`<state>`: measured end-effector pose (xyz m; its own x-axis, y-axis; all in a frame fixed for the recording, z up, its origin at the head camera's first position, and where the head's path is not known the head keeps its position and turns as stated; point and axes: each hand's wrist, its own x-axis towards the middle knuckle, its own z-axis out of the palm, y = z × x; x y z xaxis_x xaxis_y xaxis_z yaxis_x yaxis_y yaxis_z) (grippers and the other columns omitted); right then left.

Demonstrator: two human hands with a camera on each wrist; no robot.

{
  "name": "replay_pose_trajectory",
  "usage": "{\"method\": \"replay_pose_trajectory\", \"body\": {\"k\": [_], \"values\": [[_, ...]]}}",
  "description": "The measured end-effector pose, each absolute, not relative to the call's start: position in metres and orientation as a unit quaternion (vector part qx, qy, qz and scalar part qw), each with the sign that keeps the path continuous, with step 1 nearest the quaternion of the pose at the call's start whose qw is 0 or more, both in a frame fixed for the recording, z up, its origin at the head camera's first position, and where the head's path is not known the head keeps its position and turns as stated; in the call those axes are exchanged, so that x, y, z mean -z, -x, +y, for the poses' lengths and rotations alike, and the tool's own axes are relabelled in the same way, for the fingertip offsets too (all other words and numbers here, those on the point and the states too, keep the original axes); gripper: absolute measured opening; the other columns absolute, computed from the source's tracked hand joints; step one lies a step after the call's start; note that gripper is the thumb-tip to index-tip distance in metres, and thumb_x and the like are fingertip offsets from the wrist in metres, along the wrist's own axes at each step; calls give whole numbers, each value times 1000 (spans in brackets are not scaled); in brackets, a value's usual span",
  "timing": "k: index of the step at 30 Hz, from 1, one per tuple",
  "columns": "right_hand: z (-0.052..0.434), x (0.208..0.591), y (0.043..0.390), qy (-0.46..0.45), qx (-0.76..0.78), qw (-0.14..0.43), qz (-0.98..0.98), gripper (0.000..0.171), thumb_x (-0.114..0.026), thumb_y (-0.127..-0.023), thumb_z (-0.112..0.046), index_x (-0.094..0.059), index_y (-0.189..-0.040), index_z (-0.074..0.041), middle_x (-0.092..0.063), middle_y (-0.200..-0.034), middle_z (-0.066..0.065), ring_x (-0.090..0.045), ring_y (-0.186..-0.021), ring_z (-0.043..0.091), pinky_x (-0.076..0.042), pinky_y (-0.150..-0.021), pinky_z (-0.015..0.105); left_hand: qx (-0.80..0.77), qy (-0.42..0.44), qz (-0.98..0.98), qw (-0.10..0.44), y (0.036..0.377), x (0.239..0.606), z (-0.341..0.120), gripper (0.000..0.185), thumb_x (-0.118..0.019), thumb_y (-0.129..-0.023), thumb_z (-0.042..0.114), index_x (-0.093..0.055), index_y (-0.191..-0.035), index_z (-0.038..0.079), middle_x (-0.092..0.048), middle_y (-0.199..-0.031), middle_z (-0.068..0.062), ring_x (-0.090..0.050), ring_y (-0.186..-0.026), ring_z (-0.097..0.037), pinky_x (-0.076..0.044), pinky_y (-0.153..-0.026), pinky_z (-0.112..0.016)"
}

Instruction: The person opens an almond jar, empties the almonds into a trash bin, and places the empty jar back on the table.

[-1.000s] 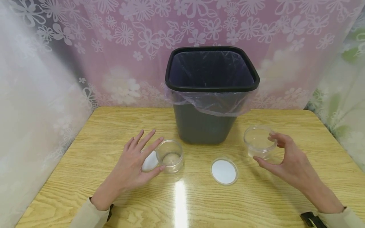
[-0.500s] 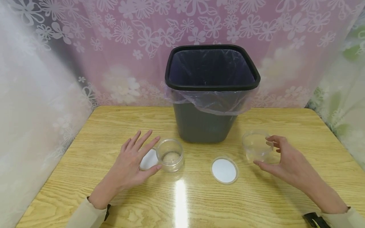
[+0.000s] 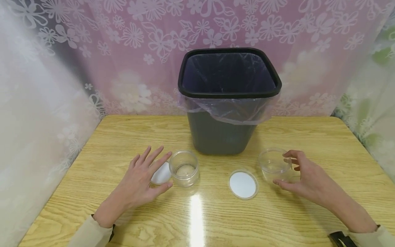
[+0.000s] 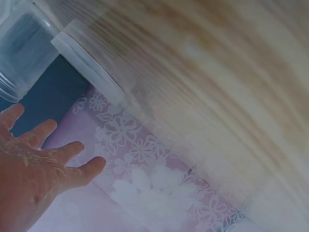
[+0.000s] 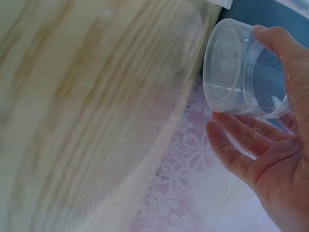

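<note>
In the head view a clear round plastic jar stands at the right, right of the bin. My right hand holds its side between thumb and fingers; the right wrist view shows the thumb on one side of this jar and fingers on the other. A second clear jar stands upright on the left. Beside it my left hand hovers with spread fingers, holding nothing. One white-centred round lid lies partly behind that hand and the jar. Another such lid lies flat between the two jars.
A dark grey bin with a thin plastic liner stands at the back middle of the wooden table. Flowered curtains hang behind and at the sides.
My right hand has brought the right jar slightly left and down towards the table. My left hand has drawn back a little to the left, away from the left jar.
</note>
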<state>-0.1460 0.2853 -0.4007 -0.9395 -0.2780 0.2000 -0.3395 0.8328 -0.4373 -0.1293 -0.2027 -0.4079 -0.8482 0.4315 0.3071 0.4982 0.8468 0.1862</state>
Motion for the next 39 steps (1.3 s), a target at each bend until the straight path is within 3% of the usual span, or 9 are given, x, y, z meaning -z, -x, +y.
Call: {"method": "replay_pose_trajectory", "body": {"k": [14,23,39], "values": [[287,400,148,-178,-225,-3,-958,106,-90,-76,-43,-31,-153,-2,-61,-128,27,-66,-111,43,-55,-82,58,110,220,-966,75,125,408,-205,86,-66,-90,62,-31,-162,31,-35,-166,-10,-32,-150,-50,-34,-108,-77],[285,405,144,-206,-215,19,-955,109,-91,-74,-46,-30,-155,-5,-65,-125,23,-69,-110,38,-56,-81,56,109,186,-975,50,122,405,-209,81,-62,-92,64,-35,-160,28,-37,-164,-13,-33,-147,-54,-33,-105,-80],[282,403,134,-205,-208,33,-956,105,-87,-77,-51,-32,-156,-10,-72,-117,18,-71,-103,35,-57,-76,53,124,128,-983,44,118,397,-214,83,-63,-93,61,-30,-162,28,-32,-166,-16,-26,-149,-57,-28,-107,-82]]}}
